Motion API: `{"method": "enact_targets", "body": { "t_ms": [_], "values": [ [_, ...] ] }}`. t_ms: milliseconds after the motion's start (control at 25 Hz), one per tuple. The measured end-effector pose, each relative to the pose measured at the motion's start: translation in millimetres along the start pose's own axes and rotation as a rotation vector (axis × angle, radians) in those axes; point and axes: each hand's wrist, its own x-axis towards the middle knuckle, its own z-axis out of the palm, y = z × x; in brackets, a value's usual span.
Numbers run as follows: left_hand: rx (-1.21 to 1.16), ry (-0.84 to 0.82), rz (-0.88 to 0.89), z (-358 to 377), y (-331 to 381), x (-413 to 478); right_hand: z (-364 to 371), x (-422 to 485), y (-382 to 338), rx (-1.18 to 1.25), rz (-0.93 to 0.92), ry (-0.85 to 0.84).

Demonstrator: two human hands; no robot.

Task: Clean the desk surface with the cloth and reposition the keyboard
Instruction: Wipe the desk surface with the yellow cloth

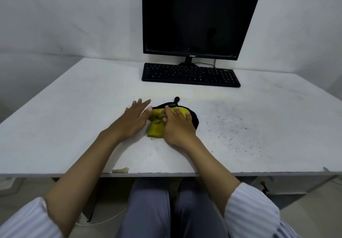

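Note:
A yellow cloth with a black edge and a black hanging loop point(156, 129) lies bunched on the white desk point(74, 126), near its middle. My right hand point(177, 124) presses down on the cloth, its fingers curled into the fabric. My left hand point(132, 120) lies flat with fingers spread, its thumb side touching the cloth's left edge. The black keyboard point(190, 74) sits at the back of the desk, right in front of the monitor stand and well apart from both hands.
A dark black monitor point(198, 15) stands at the back against the white wall. Dark specks of dirt point(233, 132) are scattered over the desk to the right of the cloth. A small pale scrap point(120, 170) lies at the front edge.

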Motion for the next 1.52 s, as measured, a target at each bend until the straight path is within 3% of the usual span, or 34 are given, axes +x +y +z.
{"method": "enact_targets", "body": {
  "t_ms": [160,360,680,1080,1520],
  "values": [
    [-0.034,-0.016,-0.026,-1.1,-0.1,-1.2,-17.0,40.9,29.0,0.067,0.119,0.004],
    [-0.005,-0.008,-0.051,-0.9,5.3,1.4,-15.0,21.0,32.4,0.031,0.096,0.028],
    [0.138,-0.058,0.119,31.5,37.6,7.7,-11.4,-40.4,40.4,0.001,0.097,0.101],
    [0.199,-0.103,0.099,44.4,47.5,15.1,-45.6,40.0,101.9,0.030,0.281,0.102],
    [0.194,-0.098,0.150,54.9,71.9,18.0,-29.5,-65.5,97.0,-0.024,0.248,0.194]
  ]
}}
